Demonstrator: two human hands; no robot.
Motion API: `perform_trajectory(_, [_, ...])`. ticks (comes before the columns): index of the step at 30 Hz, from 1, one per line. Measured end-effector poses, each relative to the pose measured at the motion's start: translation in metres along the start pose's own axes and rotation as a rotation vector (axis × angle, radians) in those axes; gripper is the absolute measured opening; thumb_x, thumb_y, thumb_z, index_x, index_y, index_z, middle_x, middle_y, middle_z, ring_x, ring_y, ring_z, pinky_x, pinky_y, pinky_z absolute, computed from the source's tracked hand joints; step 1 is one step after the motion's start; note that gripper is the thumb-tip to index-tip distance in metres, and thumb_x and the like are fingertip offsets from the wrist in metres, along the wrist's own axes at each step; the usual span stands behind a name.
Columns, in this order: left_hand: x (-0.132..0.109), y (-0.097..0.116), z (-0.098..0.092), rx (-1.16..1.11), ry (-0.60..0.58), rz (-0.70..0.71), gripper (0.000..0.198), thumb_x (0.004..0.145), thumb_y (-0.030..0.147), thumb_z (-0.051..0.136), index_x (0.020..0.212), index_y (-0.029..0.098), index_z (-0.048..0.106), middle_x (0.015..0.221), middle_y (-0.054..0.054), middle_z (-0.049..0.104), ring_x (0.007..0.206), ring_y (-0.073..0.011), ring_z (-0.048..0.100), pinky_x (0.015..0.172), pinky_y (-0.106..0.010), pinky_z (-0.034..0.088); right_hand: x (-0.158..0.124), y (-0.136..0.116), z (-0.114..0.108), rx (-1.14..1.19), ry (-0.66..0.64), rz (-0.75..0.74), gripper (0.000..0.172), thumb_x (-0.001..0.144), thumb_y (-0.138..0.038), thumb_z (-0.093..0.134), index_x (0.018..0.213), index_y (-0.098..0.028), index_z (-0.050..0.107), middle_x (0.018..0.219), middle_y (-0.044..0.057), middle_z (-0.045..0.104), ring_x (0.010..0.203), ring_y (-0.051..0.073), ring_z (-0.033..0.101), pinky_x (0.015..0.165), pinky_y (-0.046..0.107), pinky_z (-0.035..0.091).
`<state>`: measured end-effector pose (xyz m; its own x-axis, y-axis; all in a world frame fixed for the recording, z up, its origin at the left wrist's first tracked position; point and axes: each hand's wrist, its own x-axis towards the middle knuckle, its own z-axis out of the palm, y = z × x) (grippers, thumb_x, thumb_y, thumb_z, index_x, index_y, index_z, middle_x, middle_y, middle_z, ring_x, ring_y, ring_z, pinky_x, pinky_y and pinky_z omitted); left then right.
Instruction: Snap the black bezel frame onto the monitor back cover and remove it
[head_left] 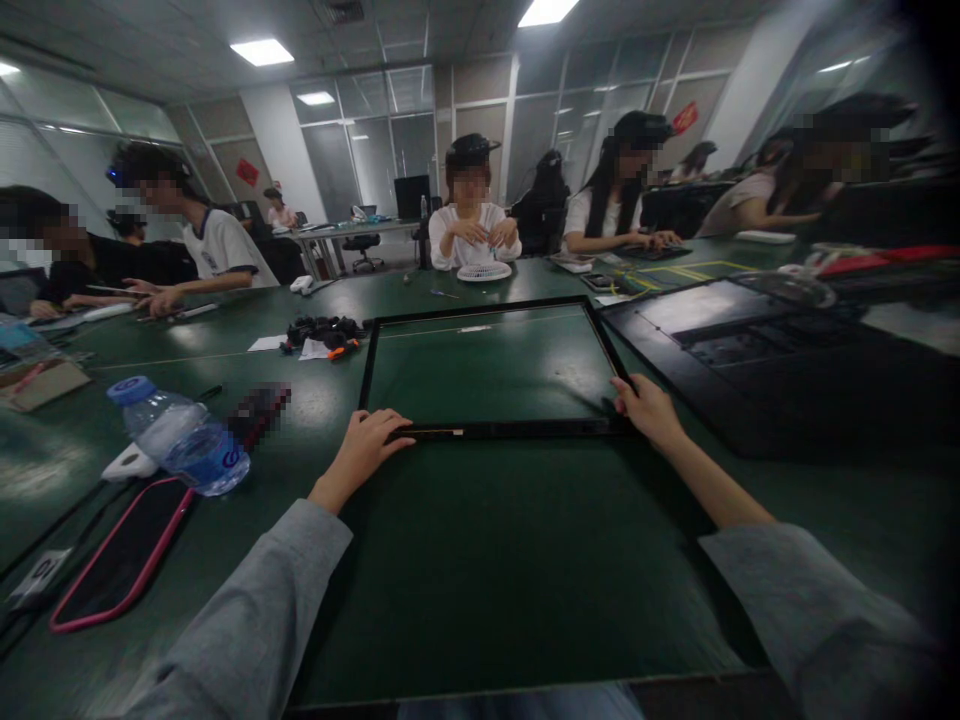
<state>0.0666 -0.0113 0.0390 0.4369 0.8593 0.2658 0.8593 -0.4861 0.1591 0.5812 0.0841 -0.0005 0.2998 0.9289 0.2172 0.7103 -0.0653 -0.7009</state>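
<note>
A thin black rectangular frame (pixel 480 428), like a monitor bezel, lies before me on the green table, and the tabletop shows through its middle. My left hand (pixel 373 440) grips its near left corner, fingers over the bar and thumb at the near edge. At the near right corner, my right hand (pixel 646 408) is closed around the right bar, with its fingertips on the inner side. Right of the frame and close to my right hand is a large black panel (pixel 795 350), like the back of a screen.
On the left are a water bottle (pixel 180 437) lying tilted, a phone in a pink case (pixel 124 560), cables and a white socket block (pixel 129 462). Small black parts (pixel 322 335) lie beyond. Across the table, a person (pixel 472 215) sits behind a white fan grille (pixel 484 271); others work at both sides.
</note>
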Motion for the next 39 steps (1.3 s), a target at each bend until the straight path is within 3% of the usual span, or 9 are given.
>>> perform_trajectory(8, [0.0,-0.009,-0.005,-0.131,-0.098,0.005,0.039,0.102,0.039,0.056,0.138,0.026,0.061,0.134,-0.006,0.066,0.121,-0.0231,0.062,0.099,-0.04,0.047,-0.001,0.0,0.0,0.011,-0.019,0.007,0.026,0.095,-0.047,0.048,0.087,-0.023,0.055,0.065,0.003,0.065,0.061,0.018,0.058,0.064,0.031,0.04])
perform_trajectory(22, [-0.001,0.006,-0.015,-0.072,-0.114,-0.005,0.038,0.102,0.029,0.052,0.139,0.024,0.06,0.134,-0.008,0.064,0.121,-0.0244,0.062,0.1,-0.044,0.048,-0.004,-0.004,-0.002,0.003,-0.018,-0.015,0.027,0.095,-0.046,0.049,0.082,-0.023,0.054,0.066,0.003,0.065,0.061,0.018,0.057,0.065,0.03,0.039])
perform_trajectory(39, [-0.001,0.011,-0.017,-0.064,-0.113,-0.023,0.037,0.101,0.038,0.057,0.134,0.025,0.063,0.132,-0.008,0.066,0.118,-0.0247,0.063,0.099,-0.044,0.047,-0.001,-0.001,-0.001,0.003,-0.005,-0.023,0.028,0.093,-0.048,0.048,0.084,-0.023,0.055,0.063,0.002,0.063,0.059,0.019,0.057,0.063,0.032,0.039])
